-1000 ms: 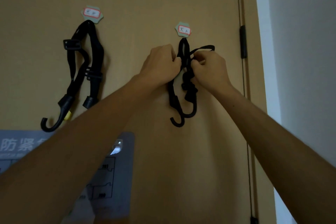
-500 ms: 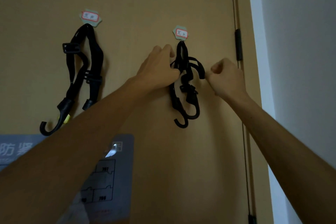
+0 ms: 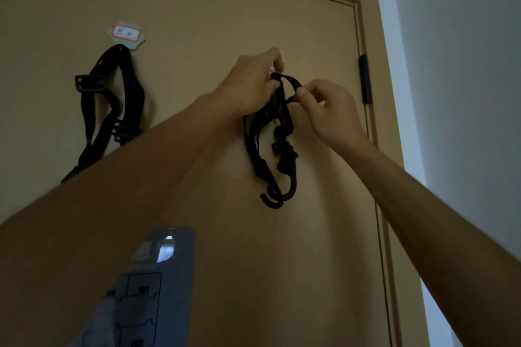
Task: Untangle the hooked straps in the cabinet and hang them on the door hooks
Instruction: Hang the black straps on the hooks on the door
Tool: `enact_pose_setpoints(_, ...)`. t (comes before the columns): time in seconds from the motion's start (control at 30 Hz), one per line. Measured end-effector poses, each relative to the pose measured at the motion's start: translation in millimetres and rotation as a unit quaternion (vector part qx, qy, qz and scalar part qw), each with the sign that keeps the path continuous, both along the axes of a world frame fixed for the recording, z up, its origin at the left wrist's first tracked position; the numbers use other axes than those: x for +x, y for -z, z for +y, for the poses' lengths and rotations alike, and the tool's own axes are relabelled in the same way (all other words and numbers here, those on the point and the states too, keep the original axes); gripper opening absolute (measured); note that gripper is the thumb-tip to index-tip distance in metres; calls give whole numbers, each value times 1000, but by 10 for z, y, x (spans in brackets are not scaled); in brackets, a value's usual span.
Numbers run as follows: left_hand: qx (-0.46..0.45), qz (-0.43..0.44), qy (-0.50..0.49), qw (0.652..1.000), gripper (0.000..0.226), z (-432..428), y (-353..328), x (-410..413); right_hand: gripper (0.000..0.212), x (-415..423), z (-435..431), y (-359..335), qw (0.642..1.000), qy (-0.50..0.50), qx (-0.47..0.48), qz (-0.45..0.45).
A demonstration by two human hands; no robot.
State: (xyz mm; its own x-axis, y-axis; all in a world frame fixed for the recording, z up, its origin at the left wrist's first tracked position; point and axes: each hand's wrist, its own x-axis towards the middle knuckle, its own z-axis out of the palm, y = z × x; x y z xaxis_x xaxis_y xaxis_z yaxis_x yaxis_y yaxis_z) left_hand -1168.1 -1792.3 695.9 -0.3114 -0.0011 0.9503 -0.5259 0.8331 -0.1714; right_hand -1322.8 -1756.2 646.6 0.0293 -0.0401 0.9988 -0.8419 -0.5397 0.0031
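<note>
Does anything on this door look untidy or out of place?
Yes: the right strap hangs bunched and twisted below the hands, one loop sticking out at its top, pinched by the right hand while the left hand grips the top. The left strap hangs freely.

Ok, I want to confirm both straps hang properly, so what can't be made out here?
- The right door hook and its label: head view, behind the left hand.
- Whether the right strap sits on that hook: same hand covers its top.
- Lower end of the left strap: head view, under the left forearm.
- Print on the left label: blurred, too small.
- Notice sheet: cut by the bottom edge.
</note>
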Motion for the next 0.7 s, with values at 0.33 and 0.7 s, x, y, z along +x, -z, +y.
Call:
enact_pose_setpoints(0.33,5,66,-94,993,19,-185,-228,38,14,146,-377,-583,995,78,-10,-63)
enact_pose_setpoints(0.7,13,36,-125,991,6,-203,-180,-80,4,110,-404,-536,997,55,23,-48)
